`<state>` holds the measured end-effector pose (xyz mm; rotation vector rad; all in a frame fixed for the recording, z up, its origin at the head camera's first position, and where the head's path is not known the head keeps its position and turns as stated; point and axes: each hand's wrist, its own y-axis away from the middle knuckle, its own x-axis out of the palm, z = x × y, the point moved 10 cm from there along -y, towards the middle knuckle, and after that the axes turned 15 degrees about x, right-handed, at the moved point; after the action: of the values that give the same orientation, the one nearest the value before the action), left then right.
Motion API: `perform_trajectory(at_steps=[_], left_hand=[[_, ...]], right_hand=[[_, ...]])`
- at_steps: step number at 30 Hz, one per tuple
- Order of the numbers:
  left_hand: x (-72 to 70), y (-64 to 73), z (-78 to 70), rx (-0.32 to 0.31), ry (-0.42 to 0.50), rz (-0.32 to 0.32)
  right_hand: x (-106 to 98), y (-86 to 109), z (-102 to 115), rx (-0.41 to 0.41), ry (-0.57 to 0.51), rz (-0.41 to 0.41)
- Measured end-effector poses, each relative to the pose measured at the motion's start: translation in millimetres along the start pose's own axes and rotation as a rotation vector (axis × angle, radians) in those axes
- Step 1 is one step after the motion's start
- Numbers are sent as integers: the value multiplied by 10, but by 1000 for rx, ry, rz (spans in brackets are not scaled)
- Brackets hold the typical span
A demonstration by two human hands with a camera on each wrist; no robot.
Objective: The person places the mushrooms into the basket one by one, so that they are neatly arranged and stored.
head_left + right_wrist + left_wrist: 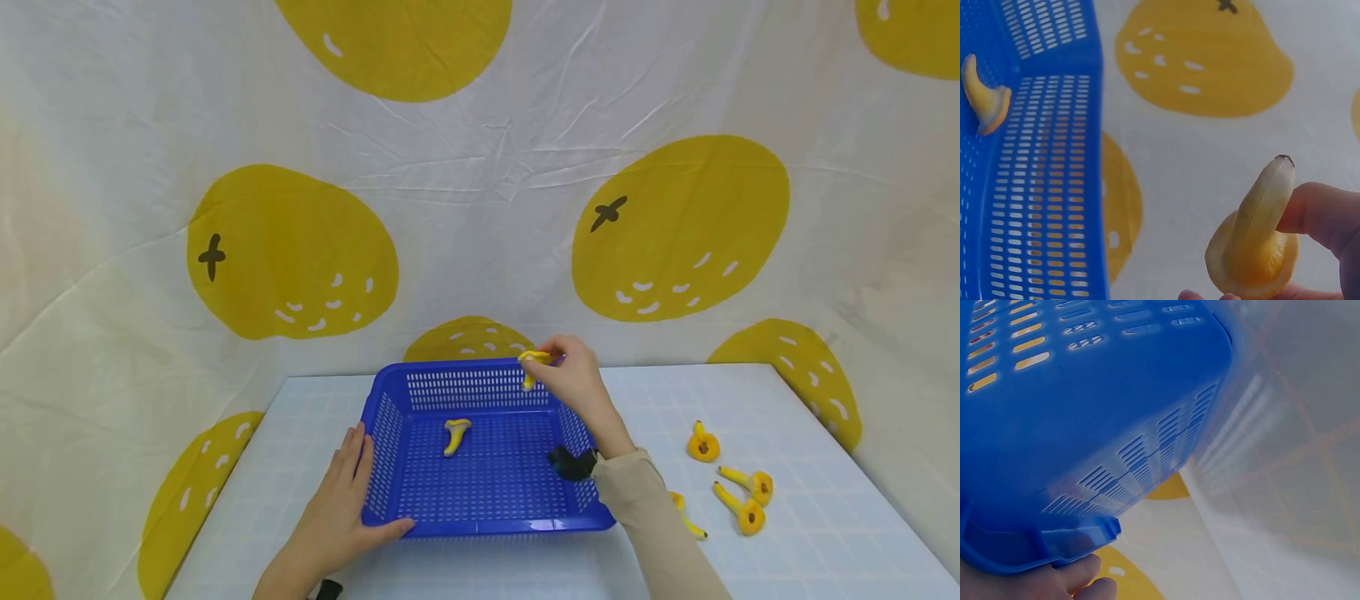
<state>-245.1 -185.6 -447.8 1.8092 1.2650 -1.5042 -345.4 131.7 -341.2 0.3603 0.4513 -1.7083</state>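
Note:
A yellow mushroom [1257,231] with a pale stem and dark tip is pinched in my right hand [576,379], over the far right part of a blue plastic basket [487,527]. In the right wrist view its stem points up, with the thumb against it. Another yellow mushroom [455,437] lies inside the basket, left of the middle. My left hand [337,500] rests along the basket's left rim, fingers extended and thumb at the front corner. The left wrist view shows its fingertips [1088,575] at the rim's underside.
Several yellow mushrooms [703,443] lie on the white checked table [825,500] right of the basket, one partly hidden behind the right sleeve [637,500]. A white cloth with large yellow fruit prints [480,208] hangs right behind the table's back edge.

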Motion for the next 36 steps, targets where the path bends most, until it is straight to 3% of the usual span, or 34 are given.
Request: perform_trajectory(at_steps=[23,36], left_hand=[[-13,1,-22,-7,-3,10],[-13,-8,-4,-2,3,-4]], right_hand=[[500,-158,-112,76,57,77],[698,-244,-343,117,94,104]])
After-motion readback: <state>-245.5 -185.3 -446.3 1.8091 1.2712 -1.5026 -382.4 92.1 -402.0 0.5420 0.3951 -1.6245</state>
